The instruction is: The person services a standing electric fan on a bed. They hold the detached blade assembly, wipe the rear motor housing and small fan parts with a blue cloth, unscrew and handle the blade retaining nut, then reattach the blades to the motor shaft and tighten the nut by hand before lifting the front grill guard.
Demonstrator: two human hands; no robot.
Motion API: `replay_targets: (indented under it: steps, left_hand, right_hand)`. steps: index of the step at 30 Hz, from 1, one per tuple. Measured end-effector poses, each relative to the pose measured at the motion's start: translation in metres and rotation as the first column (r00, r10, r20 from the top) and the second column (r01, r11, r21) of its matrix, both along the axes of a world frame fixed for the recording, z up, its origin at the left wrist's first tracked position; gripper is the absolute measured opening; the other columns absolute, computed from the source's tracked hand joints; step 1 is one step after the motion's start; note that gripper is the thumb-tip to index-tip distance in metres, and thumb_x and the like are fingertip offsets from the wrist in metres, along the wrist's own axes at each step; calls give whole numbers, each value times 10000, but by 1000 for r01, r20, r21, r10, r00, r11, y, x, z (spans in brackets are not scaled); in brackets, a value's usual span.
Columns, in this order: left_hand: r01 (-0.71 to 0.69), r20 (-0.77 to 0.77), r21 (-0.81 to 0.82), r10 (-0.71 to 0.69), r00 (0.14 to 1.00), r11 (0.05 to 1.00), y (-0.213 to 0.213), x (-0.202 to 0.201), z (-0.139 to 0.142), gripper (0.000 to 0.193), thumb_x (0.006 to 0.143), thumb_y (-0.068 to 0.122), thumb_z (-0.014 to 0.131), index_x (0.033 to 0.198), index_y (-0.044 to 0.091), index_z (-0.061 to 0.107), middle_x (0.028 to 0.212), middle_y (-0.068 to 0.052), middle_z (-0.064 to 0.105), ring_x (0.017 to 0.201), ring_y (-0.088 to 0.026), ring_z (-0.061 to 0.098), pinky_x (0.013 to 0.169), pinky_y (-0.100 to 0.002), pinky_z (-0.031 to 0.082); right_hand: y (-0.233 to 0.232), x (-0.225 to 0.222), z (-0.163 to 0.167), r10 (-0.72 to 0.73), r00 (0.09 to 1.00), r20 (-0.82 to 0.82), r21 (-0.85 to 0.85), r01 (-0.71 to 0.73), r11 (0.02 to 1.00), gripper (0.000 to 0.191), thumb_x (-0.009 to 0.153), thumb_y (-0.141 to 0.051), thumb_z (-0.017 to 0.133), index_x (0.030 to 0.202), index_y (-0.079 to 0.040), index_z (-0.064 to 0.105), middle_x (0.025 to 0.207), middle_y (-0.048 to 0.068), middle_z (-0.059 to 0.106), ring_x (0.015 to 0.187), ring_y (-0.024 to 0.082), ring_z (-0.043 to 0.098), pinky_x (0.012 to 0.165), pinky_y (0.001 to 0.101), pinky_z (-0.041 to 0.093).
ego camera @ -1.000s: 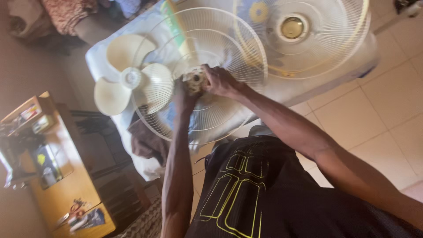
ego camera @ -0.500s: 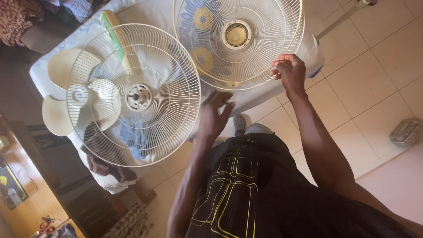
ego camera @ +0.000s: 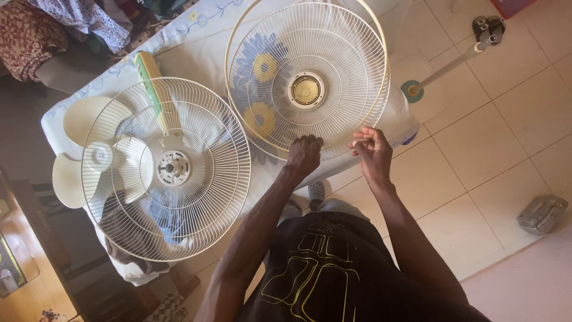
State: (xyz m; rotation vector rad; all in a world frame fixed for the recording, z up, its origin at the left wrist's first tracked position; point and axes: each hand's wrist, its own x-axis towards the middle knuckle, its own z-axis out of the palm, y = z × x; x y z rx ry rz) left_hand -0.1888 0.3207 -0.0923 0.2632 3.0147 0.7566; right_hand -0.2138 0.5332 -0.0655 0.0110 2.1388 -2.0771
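Your left hand [ego camera: 304, 152] is closed in a loose fist on the near rim of the front fan guard [ego camera: 307, 77], knuckles up, fingers curled over the wires at the lower edge. Your right hand [ego camera: 372, 149] sits just beside it on the same rim, fingers bent and pinched at the outer ring; whether they fully clamp the wire cannot be told from this angle.

The front fan guard lies flat on the cloth-covered table [ego camera: 202, 56], at its right end, with a round gold-coloured centre cap [ego camera: 307, 90] facing up. Its far edge overhangs the table slightly.

To the left, well apart from both hands, lies the rear fan guard [ego camera: 167, 170], also flat, with a hub plate at its middle. The cream fan blade [ego camera: 89, 156] lies partly beneath it, lobes showing past its left edge. A green and cream strip [ego camera: 154, 83] lies under its upper rim.

On the tiled floor [ego camera: 494, 137] to the right, a pole with a round base [ego camera: 444, 68] lies near the table corner.
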Motion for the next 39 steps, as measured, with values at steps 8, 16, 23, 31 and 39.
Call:
replay_targets:
  steps: [8,16,23,31,39]
  left_hand:
    - [-34,10,157,33,999,987,-2,-8,30,127,878,69,565,876,41,689,843,-138,661,797,-337,664,691,-489,537]
    - [37,-248,192,12,969,981,-14,-23,82,221,947,75,596,1097,43,755,834,-70,683,709,-223,672,599,-385,539]
    - [71,-310,117,-32,950,991,-21,-29,96,230,890,59,610,1076,58,744,901,-61,712,772,-227,674,665,-381,566]
    - [139,-280,-16,-137,950,990,-30,-22,102,172,932,68,614,1059,22,720,914,-105,713,745,-231,673,629,-394,562]
    - [100,-226,-30,-104,969,995,-47,19,164,281,920,298,749,1036,44,721,898,-87,696,852,-247,661,798,-452,555]
  right_hand:
    - [8,-42,3,-46,993,-112,221,70,973,418,937,-2,690,1325,37,538,1224,151,673,1107,231,699,880,328,589]
    - [-14,-89,13,-109,987,114,-259,136,956,440,974,-115,782,1265,-8,470,1252,162,576,1116,302,671,922,463,604]
    - [-41,-91,37,113,923,369,-480,85,873,215,978,-65,613,1172,-36,525,1094,217,703,951,375,740,760,460,663]
    - [-42,-81,42,212,904,371,-495,0,869,295,976,-63,533,1257,6,479,1002,243,695,806,422,749,645,431,649]
    - [-43,-50,48,238,940,245,-655,-21,756,348,1015,-96,534,1332,24,455,956,213,679,771,370,737,604,410,632]
